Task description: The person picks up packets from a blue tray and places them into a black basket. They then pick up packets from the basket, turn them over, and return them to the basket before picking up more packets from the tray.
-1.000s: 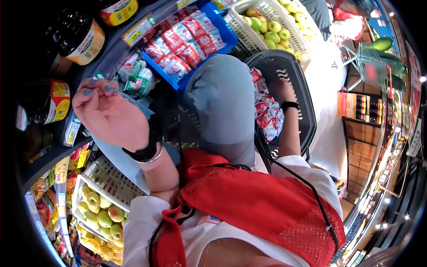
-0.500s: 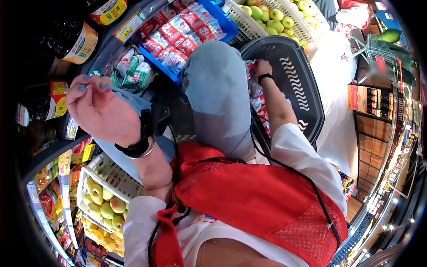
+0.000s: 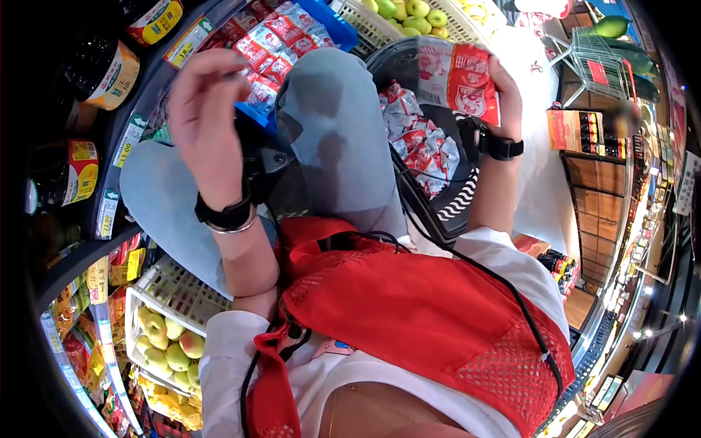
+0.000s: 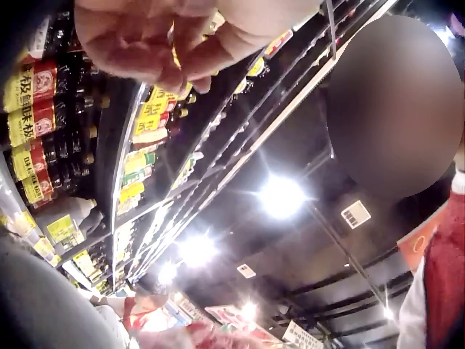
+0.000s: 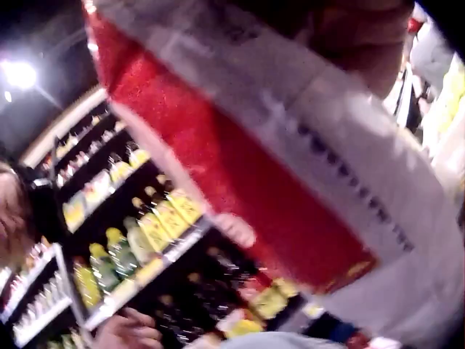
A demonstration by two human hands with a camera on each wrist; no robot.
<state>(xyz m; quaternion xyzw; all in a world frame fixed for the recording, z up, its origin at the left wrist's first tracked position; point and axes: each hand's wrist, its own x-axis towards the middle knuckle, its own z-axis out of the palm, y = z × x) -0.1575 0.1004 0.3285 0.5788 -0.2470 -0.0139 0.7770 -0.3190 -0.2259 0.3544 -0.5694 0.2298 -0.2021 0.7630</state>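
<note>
My right hand (image 3: 507,95) grips a red-and-white plastic packet (image 3: 460,77) by its edge, raised over the dark shopping basket (image 3: 394,55). Printed lettering shows on the same packet (image 5: 218,145) close up in the right wrist view. Inside the basket lie several smaller red-and-white packets (image 3: 423,150). My left hand (image 3: 208,120) is lifted beside my knee, near the shelf edge, fingers loosely bent with nothing in them. In the left wrist view that hand (image 4: 167,36) hangs at the top, before shelves of bottles.
A blue tray (image 3: 343,29) of red-and-white packets sits beyond my knee (image 3: 328,109). Crates of apples stand behind the basket and at lower left (image 3: 175,292). Dark bottles (image 3: 106,77) line the left shelf. A shopping cart (image 3: 599,66) is at the far right.
My right hand has come up out of the basket, now holding the larger packet. The left hand has moved right and turned, its fingers still free of anything.
</note>
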